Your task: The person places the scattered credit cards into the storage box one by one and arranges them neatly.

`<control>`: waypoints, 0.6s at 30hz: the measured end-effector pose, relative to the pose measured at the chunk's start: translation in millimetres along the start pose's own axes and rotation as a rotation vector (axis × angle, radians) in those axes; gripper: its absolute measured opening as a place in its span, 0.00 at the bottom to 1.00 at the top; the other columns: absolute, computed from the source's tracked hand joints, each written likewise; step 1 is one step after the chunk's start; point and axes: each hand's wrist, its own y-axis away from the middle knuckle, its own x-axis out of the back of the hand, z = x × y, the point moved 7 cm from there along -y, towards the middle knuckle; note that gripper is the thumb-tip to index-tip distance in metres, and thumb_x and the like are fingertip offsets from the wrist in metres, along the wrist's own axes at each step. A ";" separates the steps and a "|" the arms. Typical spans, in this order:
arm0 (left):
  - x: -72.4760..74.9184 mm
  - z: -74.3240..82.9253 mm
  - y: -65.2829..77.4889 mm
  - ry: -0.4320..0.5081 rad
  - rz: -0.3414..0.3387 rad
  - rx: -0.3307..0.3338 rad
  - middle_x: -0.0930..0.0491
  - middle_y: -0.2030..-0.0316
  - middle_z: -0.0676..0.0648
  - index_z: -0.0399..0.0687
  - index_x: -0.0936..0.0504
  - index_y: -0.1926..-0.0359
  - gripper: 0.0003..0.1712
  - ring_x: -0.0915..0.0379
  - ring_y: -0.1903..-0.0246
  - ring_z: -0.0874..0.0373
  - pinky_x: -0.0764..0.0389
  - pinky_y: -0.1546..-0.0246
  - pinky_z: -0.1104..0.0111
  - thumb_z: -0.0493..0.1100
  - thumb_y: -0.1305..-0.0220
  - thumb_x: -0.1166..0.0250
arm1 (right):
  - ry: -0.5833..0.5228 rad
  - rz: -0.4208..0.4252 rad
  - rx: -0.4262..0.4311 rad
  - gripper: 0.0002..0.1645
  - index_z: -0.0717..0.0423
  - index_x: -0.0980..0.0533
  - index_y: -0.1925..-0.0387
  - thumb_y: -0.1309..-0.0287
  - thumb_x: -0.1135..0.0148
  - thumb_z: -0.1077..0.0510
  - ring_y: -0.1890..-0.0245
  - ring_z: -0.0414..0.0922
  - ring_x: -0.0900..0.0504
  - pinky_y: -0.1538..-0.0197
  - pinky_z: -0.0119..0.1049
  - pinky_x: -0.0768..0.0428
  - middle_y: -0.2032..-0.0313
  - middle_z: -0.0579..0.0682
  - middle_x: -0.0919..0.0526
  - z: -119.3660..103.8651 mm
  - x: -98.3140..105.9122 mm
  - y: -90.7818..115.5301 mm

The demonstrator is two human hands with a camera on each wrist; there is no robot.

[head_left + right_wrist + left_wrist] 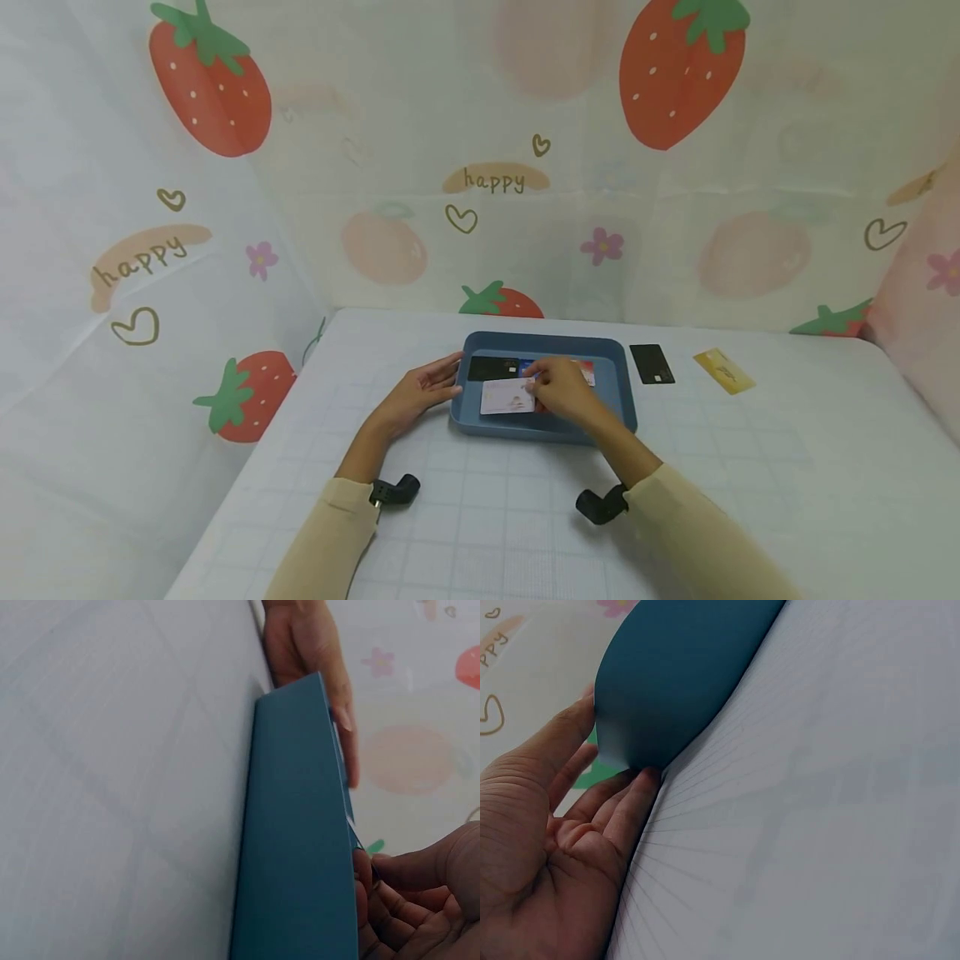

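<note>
My right hand (567, 390) pinches the right end of a white card (504, 397) with a small printed picture, over the front left part of a blue tray (480, 430). Behind it in the tray lie a black card (491, 368), a blue card (524, 365) and a red-and-white card (587, 372), the last two partly covered by the hand. My left hand (415, 396) touches the tray's left end with extended fingers. In the left wrist view its fingertips (646, 780) meet the tray wall. The right wrist view shows the thumb and fingers (409, 870) together at the rim, the card mostly hidden.
Right of the tray, on the white table (487, 517), lie another black card (652, 364) and a gold card (724, 371). A hanging sheet (420, 125) with strawberry prints stands behind the table and along its sides. Each wrist wears a black camera.
</note>
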 end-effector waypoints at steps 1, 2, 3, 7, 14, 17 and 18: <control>-0.2 -0.5 -0.2 0.000 0.001 -0.001 0.38 0.25 0.45 0.48 0.38 0.22 0.40 0.40 0.27 0.53 0.32 0.32 0.66 0.38 0.31 0.32 | -0.007 -0.001 -0.001 0.12 0.68 0.18 0.51 0.34 0.39 0.69 0.84 0.44 0.22 0.79 0.31 0.22 0.82 0.52 0.20 -0.4 -2.5 -0.8; -0.4 -1.2 -0.3 0.003 0.005 0.001 0.38 0.25 0.46 0.48 0.38 0.23 0.40 0.39 0.27 0.53 0.32 0.32 0.66 0.38 0.31 0.32 | -0.010 -0.001 -0.001 0.11 0.68 0.18 0.52 0.34 0.39 0.69 0.84 0.44 0.21 0.79 0.31 0.21 0.82 0.52 0.20 -0.6 -4.8 -1.6; -1.1 -2.2 -0.2 0.004 0.006 0.003 0.38 0.25 0.46 0.49 0.38 0.23 0.40 0.39 0.27 0.53 0.32 0.32 0.66 0.38 0.31 0.32 | -0.016 -0.003 -0.009 0.11 0.68 0.18 0.52 0.34 0.39 0.69 0.84 0.44 0.21 0.78 0.31 0.21 0.82 0.52 0.20 -0.7 -7.2 -1.9; -2.6 -3.7 1.7 -0.014 0.001 0.020 0.38 0.25 0.47 0.50 0.38 0.22 0.40 0.39 0.27 0.53 0.32 0.33 0.67 0.40 0.31 0.32 | -0.017 -0.011 -0.024 0.11 0.68 0.19 0.52 0.34 0.38 0.68 0.84 0.45 0.21 0.77 0.31 0.20 0.82 0.52 0.20 -0.8 -15.5 -4.1; -4.1 -1.9 1.7 0.004 0.000 0.015 0.38 0.25 0.46 0.48 0.38 0.22 0.40 0.39 0.27 0.52 0.32 0.33 0.68 0.38 0.31 0.33 | -0.012 -0.017 -0.018 0.10 0.68 0.18 0.53 0.35 0.38 0.69 0.84 0.45 0.21 0.78 0.31 0.21 0.83 0.52 0.20 -1.0 -25.8 -10.0; -3.0 0.6 0.8 0.005 -0.005 0.008 0.39 0.25 0.44 0.46 0.39 0.22 0.40 0.40 0.27 0.51 0.32 0.33 0.68 0.38 0.31 0.33 | -0.020 -0.020 -0.021 0.09 0.69 0.18 0.54 0.35 0.38 0.69 0.84 0.45 0.21 0.78 0.31 0.21 0.83 0.52 0.20 -2.3 -28.4 -14.2; -2.6 1.4 0.5 0.004 -0.008 0.006 0.40 0.24 0.44 0.46 0.40 0.22 0.40 0.41 0.27 0.51 0.32 0.33 0.68 0.37 0.30 0.33 | -0.021 -0.021 -0.024 0.09 0.69 0.18 0.54 0.35 0.38 0.69 0.84 0.44 0.21 0.78 0.31 0.21 0.83 0.52 0.20 -2.4 -29.2 -15.6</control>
